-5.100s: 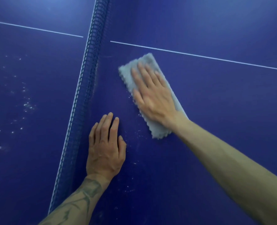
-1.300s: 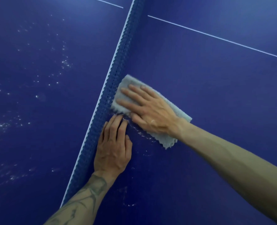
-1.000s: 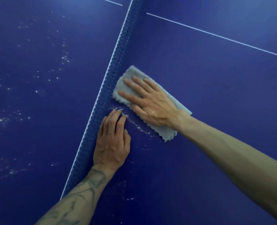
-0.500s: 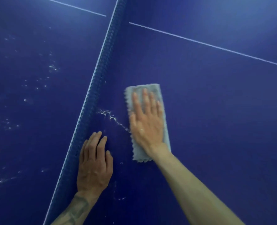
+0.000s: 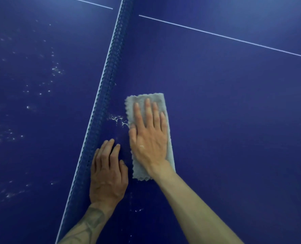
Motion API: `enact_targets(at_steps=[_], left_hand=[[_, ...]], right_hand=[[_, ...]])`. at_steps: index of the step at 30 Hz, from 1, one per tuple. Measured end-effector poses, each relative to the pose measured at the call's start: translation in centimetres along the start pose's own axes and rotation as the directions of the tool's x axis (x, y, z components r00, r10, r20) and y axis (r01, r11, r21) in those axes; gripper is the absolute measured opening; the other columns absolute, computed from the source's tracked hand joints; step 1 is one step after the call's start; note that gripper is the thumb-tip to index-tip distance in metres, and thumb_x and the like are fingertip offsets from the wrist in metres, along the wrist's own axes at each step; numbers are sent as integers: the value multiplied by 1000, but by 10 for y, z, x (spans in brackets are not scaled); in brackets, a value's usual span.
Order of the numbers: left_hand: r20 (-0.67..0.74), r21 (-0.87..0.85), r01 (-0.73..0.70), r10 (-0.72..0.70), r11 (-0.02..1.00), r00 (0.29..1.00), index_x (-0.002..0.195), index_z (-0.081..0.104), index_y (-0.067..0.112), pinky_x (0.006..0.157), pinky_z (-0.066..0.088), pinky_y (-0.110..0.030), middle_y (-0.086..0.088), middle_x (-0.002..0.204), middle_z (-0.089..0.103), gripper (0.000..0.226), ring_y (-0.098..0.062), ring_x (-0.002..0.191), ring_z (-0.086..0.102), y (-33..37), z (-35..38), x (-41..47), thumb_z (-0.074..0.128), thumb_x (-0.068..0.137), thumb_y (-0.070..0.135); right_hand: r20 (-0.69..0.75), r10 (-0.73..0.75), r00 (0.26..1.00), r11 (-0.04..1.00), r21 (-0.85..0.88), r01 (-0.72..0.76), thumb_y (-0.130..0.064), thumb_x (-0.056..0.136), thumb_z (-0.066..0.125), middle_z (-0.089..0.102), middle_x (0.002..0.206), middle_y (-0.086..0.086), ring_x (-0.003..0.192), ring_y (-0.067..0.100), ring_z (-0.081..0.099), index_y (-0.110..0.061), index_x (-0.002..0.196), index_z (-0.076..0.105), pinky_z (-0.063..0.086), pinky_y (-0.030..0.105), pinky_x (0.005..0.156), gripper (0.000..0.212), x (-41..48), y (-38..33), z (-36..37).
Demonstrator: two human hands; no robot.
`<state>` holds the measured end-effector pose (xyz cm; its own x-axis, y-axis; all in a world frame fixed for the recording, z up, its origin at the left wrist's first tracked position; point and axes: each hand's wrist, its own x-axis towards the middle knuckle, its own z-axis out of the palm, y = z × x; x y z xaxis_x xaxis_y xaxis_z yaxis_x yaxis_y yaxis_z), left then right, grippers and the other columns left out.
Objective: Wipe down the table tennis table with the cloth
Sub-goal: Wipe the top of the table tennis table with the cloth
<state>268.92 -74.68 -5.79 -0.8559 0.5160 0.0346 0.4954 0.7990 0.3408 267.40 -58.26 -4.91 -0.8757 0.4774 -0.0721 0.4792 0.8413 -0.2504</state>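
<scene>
— What are the hands doing?
— The left hand lies flat on the table, fingers together, holding nothing, right beside the net. The right hand is flat too, fingers a bit spread, pressing the cloth onto the table.
— Which step is it?
— Wiping, I think. Some white bits lie just left of the cloth. The next push should go that way.
— And past the net?
— I see more bits there. No words to read, only a white line.
</scene>
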Motion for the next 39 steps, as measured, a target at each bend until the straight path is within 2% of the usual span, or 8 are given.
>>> enact_targets(at_steps=[3, 9, 13, 17, 25, 30, 33, 39], left_hand=[[-4, 7, 8, -8, 1000, 1000, 144, 50, -2, 130, 19, -45, -19, 156, 44, 46, -36, 148, 41, 1, -1, 0, 42, 103, 16], [5, 6, 12, -12, 1000, 1000, 143, 51, -1, 132, 11, -38, -18, 156, 45, 45, -35, 149, 40, 1, -2, 1, 43, 103, 17], [3, 0, 8, -8, 1000, 1000, 143, 50, -1, 132, 9, -35, -19, 155, 45, 45, -35, 148, 40, 0, -1, 1, 43, 102, 16], [-3, -3, 11, -11, 1000, 1000, 141, 52, -2, 132, 10, -34, -20, 154, 46, 44, -36, 147, 42, 1, -3, 2, 43, 102, 16], [34, -24, 34, -33, 999, 999, 140, 55, -1, 131, 4, -26, -18, 154, 48, 44, -34, 147, 43, 4, -8, 4, 44, 102, 17], [29, -31, 42, -41, 999, 999, 141, 54, -1, 130, 2, -25, -18, 153, 48, 45, -34, 146, 42, 2, -9, 4, 46, 101, 16], [46, -46, 49, -46, 998, 998, 143, 53, -1, 130, 3, -25, -19, 153, 48, 46, -35, 146, 43, 4, -13, 3, 47, 101, 15], [40, -89, 22, -19, 996, 999, 144, 52, -1, 131, 13, -28, -18, 156, 43, 44, -33, 148, 39, -3, -23, -15, 50, 102, 10]], right_hand=[[11, -39, 999, 999, -38, 39, -42, 113, 28, 3, 179, 5, 166, 21, -1, -25, 171, 12, 8, 46, 134, 63, 4, 16, -4], [-53, 167, 985, 984, -58, -170, -41, 111, 28, 4, 179, 7, 166, 23, 1, -23, 172, 11, 2, 44, 134, 66, 69, 44, -24], [9, -96, 995, 994, -51, 96, -43, 114, 23, 0, 179, 9, 166, 26, -2, -20, 172, 7, 2, 49, 133, 64, 85, -5, -7], [133, -450, 883, 890, -13, 456, -44, 114, 31, 6, 179, 8, 166, 24, 2, -23, 171, 16, 7, 50, 133, 63, 45, 2, -3], [88, -293, 952, 950, -85, 301, -43, 113, 26, 9, 179, 7, 166, 25, 5, -24, 171, 15, 4, 46, 134, 62, 115, 11, -19], [190, -613, 767, 775, -44, 631, -44, 114, 27, 6, 179, 7, 166, 25, 0, -26, 171, 14, 5, 50, 134, 62, 41, 17, -6], [267, -681, 682, 698, -42, 715, -43, 114, 27, 7, 179, 4, 166, 22, 0, -29, 171, 15, 5, 48, 135, 60, 17, 45, -16], [136, -325, 936, 933, -115, 340, -43, 113, 24, 6, 179, 6, 166, 23, 1, -25, 171, 13, 7, 49, 133, 62, 38, 28, -27]])
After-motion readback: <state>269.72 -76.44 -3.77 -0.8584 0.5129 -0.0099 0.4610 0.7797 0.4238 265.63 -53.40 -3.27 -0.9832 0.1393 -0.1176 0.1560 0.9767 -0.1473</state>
